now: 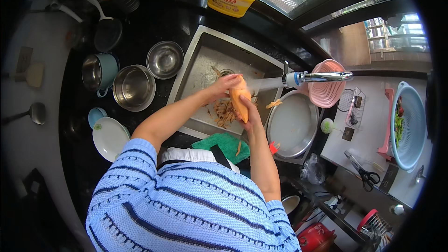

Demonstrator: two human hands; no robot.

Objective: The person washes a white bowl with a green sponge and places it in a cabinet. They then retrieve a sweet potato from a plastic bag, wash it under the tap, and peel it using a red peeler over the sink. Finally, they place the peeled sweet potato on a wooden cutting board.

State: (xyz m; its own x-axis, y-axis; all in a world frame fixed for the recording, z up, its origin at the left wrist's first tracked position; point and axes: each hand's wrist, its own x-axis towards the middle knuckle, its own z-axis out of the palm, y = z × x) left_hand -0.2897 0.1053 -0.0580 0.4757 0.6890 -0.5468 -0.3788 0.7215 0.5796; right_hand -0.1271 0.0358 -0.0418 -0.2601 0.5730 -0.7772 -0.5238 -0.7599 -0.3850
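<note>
Over the sink (pixel 189 87), my right hand (pixel 251 112) grips a peeled orange sweet potato (pixel 239 103) by its lower part. My left hand (pixel 224 86) has its fingers around the upper end of the same root. Water from the chrome faucet (pixel 325 76) sprays across onto that upper end. Below my hands, brown peelings (pixel 224 112) lie heaped on the sink floor, partly hidden by the hands and the root. The drain (pixel 227 72) shows just beyond my left hand.
A steel basin of cloudy water (pixel 294 126) stands right of the sink, with a small red tool (pixel 274 147) at its near rim. A green cloth (pixel 222 145) lies on the front edge. Steel bowls (pixel 165 59) and a white plate (pixel 109 139) sit left; scissors (pixel 367 178) hang right.
</note>
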